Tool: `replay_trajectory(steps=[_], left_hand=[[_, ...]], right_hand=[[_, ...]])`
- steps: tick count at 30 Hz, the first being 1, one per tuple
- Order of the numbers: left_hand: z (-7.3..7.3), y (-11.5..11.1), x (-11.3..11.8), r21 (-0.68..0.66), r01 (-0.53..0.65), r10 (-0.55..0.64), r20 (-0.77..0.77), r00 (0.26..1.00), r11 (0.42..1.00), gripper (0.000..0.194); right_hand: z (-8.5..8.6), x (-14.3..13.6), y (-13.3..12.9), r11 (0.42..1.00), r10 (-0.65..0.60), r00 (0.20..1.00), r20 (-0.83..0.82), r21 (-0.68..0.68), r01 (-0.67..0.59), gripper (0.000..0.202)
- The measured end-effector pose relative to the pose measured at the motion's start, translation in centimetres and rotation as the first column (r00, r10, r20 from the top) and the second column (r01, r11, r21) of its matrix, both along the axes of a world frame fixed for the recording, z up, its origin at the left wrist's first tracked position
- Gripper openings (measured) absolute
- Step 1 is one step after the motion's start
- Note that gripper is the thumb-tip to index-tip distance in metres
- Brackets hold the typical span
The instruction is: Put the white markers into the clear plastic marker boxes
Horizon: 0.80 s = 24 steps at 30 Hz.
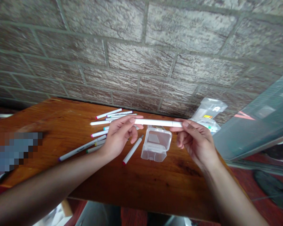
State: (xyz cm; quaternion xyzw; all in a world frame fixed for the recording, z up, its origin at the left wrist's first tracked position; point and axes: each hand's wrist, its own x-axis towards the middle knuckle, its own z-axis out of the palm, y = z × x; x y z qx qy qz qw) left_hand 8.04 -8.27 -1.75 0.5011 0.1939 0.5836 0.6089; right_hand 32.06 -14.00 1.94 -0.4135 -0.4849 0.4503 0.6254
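Your left hand point(119, 133) and right hand point(193, 138) pinch the ends of a white pen point(158, 122) above a clear box point(156, 144).

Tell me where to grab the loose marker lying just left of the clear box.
Pinch the marker mid-barrel from above, fingers across its width. It lies flat on the table, slanted, with bare wood both sides; the box crowds only its upper end.

Glossy wood table point(61, 125); clear plastic box point(156, 144); rough brick wall point(141, 47).
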Motion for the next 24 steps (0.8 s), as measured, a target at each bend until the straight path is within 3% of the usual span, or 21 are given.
replay_trajectory(steps=[7,17,24], left_hand=[[0.6,-0.1,0.0,-0.047,0.011,-0.01,0.022,1.0,0.999,0.026],[1.8,0.6,-0.8,-0.101,0.168,-0.165,0.04,0.986,0.981,0.026],[1.4,1.4,-1.0,-0.124,0.217,-0.217,0.014,0.976,0.968,0.026]], right_hand=[[0.0,0.1,0.1,1.0,0.006,1.0,-0.009,-0.019,-0.006,0.029],[0.0,0.4,0.2,1.0,0.008,0.998,-0.057,-0.012,-0.009,0.031],[-0.3,0.3,0.3,1.0,0.008,0.995,-0.1,0.013,-0.007,0.031]])
